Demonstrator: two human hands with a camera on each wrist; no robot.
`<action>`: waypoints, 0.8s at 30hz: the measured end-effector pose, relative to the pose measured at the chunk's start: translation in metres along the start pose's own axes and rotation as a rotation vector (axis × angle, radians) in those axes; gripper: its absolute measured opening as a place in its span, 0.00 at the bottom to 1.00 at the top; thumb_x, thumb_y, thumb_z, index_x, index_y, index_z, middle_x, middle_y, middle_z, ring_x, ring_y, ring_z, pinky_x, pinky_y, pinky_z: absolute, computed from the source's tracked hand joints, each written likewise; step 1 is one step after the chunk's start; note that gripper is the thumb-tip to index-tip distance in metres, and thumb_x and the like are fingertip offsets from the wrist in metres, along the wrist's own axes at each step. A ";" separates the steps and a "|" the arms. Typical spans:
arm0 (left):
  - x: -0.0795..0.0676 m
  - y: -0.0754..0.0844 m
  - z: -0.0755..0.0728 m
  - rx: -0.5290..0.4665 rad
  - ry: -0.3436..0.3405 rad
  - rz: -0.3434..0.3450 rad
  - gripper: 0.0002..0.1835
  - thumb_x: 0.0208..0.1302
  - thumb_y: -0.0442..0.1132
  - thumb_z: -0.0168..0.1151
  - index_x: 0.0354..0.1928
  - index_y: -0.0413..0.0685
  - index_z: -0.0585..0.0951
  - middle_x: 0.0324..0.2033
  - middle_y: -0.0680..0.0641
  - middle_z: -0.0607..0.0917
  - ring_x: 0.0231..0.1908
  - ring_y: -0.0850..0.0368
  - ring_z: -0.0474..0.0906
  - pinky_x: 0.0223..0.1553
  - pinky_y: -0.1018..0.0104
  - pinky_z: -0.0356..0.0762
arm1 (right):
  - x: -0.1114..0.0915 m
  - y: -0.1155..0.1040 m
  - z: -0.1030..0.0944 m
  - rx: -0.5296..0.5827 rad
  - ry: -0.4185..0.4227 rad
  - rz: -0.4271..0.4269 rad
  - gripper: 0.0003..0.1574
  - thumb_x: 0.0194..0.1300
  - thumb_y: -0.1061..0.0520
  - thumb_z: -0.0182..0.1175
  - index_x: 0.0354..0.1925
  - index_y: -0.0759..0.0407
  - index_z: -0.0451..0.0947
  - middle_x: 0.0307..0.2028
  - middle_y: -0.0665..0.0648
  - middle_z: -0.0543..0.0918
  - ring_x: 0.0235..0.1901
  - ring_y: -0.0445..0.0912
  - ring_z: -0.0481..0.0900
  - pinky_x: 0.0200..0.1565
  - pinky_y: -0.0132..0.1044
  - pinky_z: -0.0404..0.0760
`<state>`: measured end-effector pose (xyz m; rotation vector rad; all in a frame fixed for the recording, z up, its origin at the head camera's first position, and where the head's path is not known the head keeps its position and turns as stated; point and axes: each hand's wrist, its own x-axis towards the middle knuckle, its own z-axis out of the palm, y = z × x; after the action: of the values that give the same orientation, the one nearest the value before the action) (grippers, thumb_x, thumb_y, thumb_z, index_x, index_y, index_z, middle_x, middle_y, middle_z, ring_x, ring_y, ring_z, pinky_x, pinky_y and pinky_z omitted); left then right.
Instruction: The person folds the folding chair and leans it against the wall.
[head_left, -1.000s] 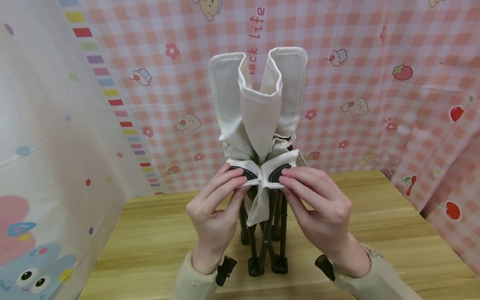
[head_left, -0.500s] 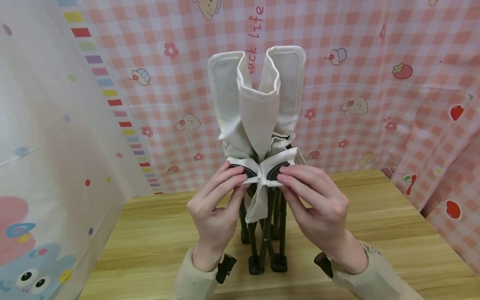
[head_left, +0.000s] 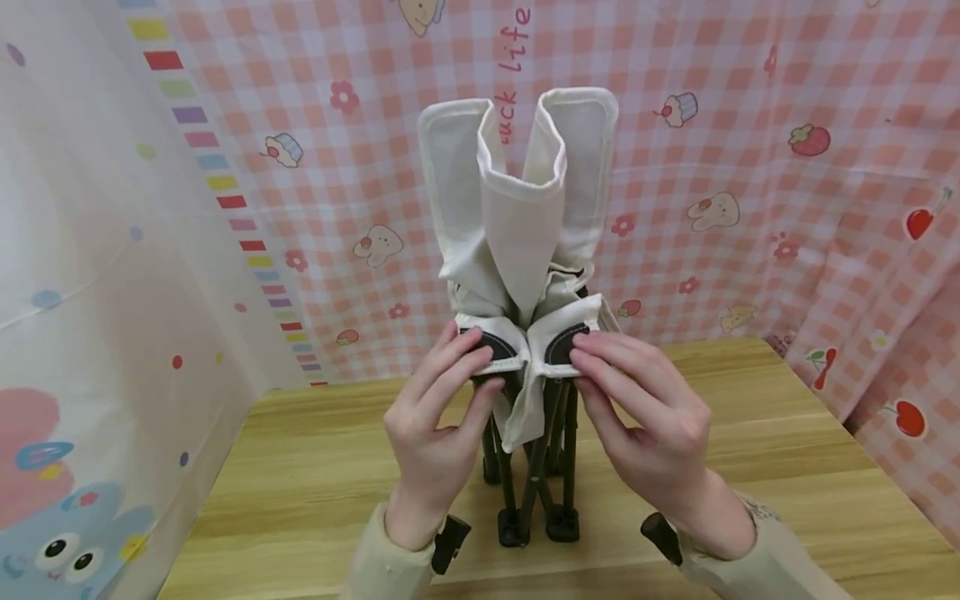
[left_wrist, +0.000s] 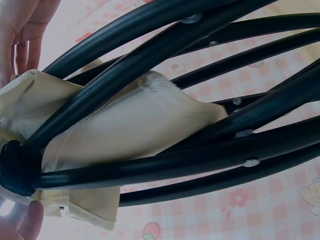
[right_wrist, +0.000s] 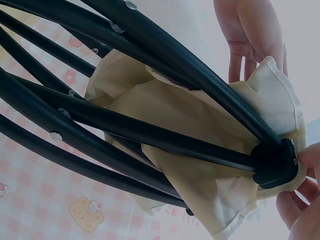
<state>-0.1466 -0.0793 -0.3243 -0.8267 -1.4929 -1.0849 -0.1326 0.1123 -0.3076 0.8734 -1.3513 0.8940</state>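
Note:
A small folding chair [head_left: 521, 225] with white fabric and dark metal legs [head_left: 528, 479] stands partly folded in the middle of the head view. My left hand [head_left: 442, 408] holds the left front seat corner [head_left: 498, 343], beside its black patch. The right front corner [head_left: 562, 342] is pinched between thumb and fingers of my right hand [head_left: 648, 408]. Both wrist views look at the chair from below: crossing dark tubes [left_wrist: 135, 167], cream fabric [right_wrist: 185, 120] between them, and a black corner joint [right_wrist: 274, 162] close to the fingers.
The chair's feet [head_left: 512, 527] rest on a wood-grain table [head_left: 300, 483]. Behind it hangs a pink checked cloth [head_left: 315, 208], with a white patterned cloth [head_left: 90, 250] at the left. A dark wrist mount [head_left: 450, 543] sits at each sleeve.
The two front seat corners stand slightly farther apart than half a second ago. My right hand has shifted a little to the right; both hands keep their hold.

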 end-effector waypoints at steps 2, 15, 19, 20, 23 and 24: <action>-0.003 -0.001 -0.001 0.011 -0.010 0.020 0.15 0.69 0.39 0.71 0.52 0.35 0.88 0.58 0.36 0.89 0.67 0.46 0.83 0.70 0.55 0.83 | -0.001 0.000 -0.002 0.012 0.005 -0.001 0.17 0.74 0.59 0.66 0.38 0.76 0.88 0.38 0.73 0.89 0.46 0.58 0.89 0.62 0.33 0.88; -0.040 -0.002 -0.021 0.001 0.016 0.011 0.29 0.70 0.41 0.71 0.65 0.26 0.77 0.73 0.40 0.77 0.72 0.53 0.77 0.66 0.72 0.84 | -0.015 -0.010 -0.024 -0.014 0.150 -0.016 0.16 0.70 0.60 0.69 0.42 0.76 0.88 0.52 0.71 0.90 0.56 0.54 0.90 0.64 0.32 0.87; -0.056 -0.007 -0.035 0.022 0.012 -0.024 0.30 0.71 0.42 0.71 0.63 0.23 0.75 0.72 0.44 0.79 0.71 0.55 0.79 0.65 0.74 0.84 | -0.023 -0.014 -0.033 -0.002 0.175 -0.030 0.16 0.70 0.60 0.70 0.40 0.77 0.88 0.51 0.71 0.90 0.55 0.54 0.90 0.63 0.30 0.87; -0.060 -0.009 -0.038 0.024 0.008 -0.027 0.29 0.71 0.42 0.70 0.62 0.23 0.76 0.71 0.44 0.80 0.70 0.56 0.79 0.64 0.75 0.84 | -0.027 -0.013 -0.035 0.004 0.169 -0.039 0.16 0.69 0.60 0.70 0.40 0.77 0.87 0.50 0.72 0.90 0.54 0.54 0.90 0.62 0.30 0.87; -0.076 -0.015 -0.048 0.042 -0.025 -0.043 0.26 0.71 0.43 0.70 0.60 0.26 0.80 0.67 0.46 0.84 0.67 0.59 0.82 0.64 0.77 0.83 | -0.041 -0.009 -0.044 0.033 0.123 -0.071 0.15 0.69 0.61 0.70 0.39 0.78 0.87 0.48 0.74 0.89 0.52 0.56 0.91 0.61 0.31 0.88; -0.082 -0.016 -0.051 0.054 -0.044 -0.047 0.25 0.71 0.43 0.70 0.59 0.28 0.81 0.65 0.46 0.85 0.65 0.61 0.83 0.64 0.77 0.83 | -0.046 -0.008 -0.046 0.046 0.097 -0.076 0.15 0.69 0.62 0.70 0.39 0.78 0.87 0.47 0.74 0.89 0.51 0.56 0.91 0.62 0.32 0.88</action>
<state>-0.1277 -0.1292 -0.4064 -0.7851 -1.5787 -1.0626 -0.1069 0.1498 -0.3554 0.8999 -1.2104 0.9002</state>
